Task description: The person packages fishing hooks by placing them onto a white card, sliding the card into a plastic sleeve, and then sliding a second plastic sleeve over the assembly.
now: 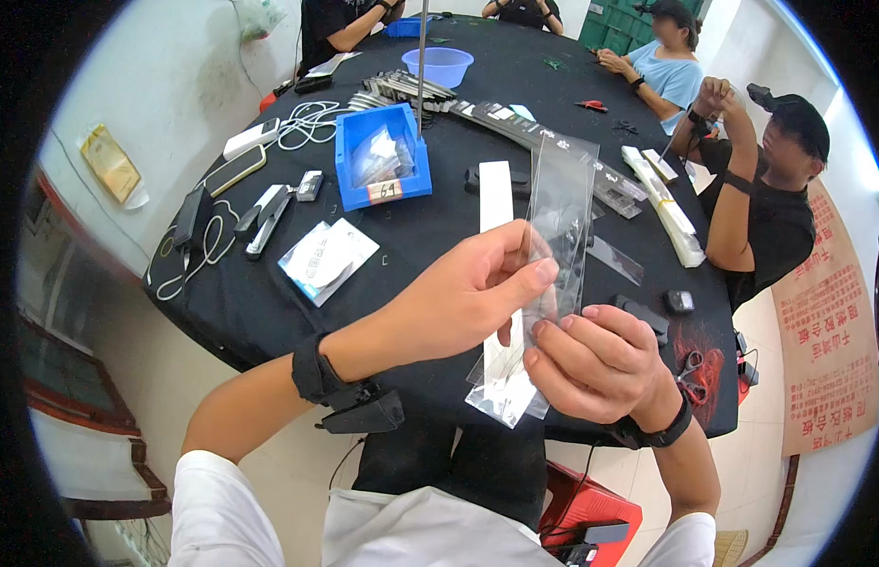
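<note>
In front of me, over the near side of the table, both hands hold a long, narrow clear plastic sleeve (564, 194) upright. My left hand (449, 298) pinches it between thumb and fingers from the left side. Lower down, my right hand (600, 364) has its fingers curled around the bottom end of the sleeve. What lies inside the sleeve, if anything, is hard to make out. Behind my hands lies a long white card strip (496, 194), partly hidden by my left hand. More clear plastic packaging (508, 404) lies beneath my hands at the table's front edge.
A blue bin (383, 194) of small clear bags, a stapler (266, 219) and papers (328, 257) lie to the left. Scissors (691, 370) and red threads (709, 354) lie right. Bundled white strips (668, 210) lie before a person (766, 198); other people sit farther back.
</note>
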A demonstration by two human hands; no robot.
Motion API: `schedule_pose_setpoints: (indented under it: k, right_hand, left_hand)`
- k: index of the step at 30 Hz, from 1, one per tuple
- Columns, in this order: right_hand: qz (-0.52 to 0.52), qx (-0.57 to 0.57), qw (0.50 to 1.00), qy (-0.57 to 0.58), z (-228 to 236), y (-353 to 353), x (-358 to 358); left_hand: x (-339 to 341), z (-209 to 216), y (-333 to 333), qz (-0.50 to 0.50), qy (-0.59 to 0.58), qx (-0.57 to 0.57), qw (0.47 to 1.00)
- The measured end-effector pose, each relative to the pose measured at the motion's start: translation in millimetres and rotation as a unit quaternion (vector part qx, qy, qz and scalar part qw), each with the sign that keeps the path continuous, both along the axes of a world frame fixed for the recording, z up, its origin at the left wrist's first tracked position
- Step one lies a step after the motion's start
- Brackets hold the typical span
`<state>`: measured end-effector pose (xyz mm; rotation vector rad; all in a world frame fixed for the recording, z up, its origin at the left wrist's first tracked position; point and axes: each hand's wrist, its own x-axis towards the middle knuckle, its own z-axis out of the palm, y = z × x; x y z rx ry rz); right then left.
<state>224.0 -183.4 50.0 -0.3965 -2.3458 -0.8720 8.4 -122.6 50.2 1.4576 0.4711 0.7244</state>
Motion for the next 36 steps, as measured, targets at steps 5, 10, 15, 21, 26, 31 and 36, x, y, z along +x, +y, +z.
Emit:
schedule_pose_setpoints:
  k: [5, 10, 15, 21, 26, 31, 36]
  right_hand:
    - [-0.033, 0.010, 0.999, 0.015, -17, -4, -2]
    - [-0.037, -0.044, 0.997, 0.043, -15, -9, 1]
    - [-0.022, -0.238, 0.915, 0.324, -24, -20, -10]
    - [0.027, -0.646, 0.549, 0.530, -22, -35, -40]
    - [0.001, -0.653, 0.557, 0.514, -20, -34, -44]
    - [-0.001, -0.666, 0.521, 0.534, -14, -36, -46]
    - [-0.001, -0.663, 0.528, 0.531, -13, -38, -47]
  left_hand:
    - [1, -8, -10, 0.103, -0.005, 0.101, 0.990]
    - [2, -13, -12, 0.143, -0.045, 0.132, 0.980]
    - [0, -16, -10, 0.154, -0.063, 0.111, 0.980]
    - [-3, -6, -12, 0.161, -0.093, 0.085, 0.979]
    - [2, -8, -6, 0.174, -0.100, 0.075, 0.977]
    - [3, -7, -8, 0.194, -0.101, 0.048, 0.975]
    - [2, -10, -5, 0.178, -0.109, 0.045, 0.977]
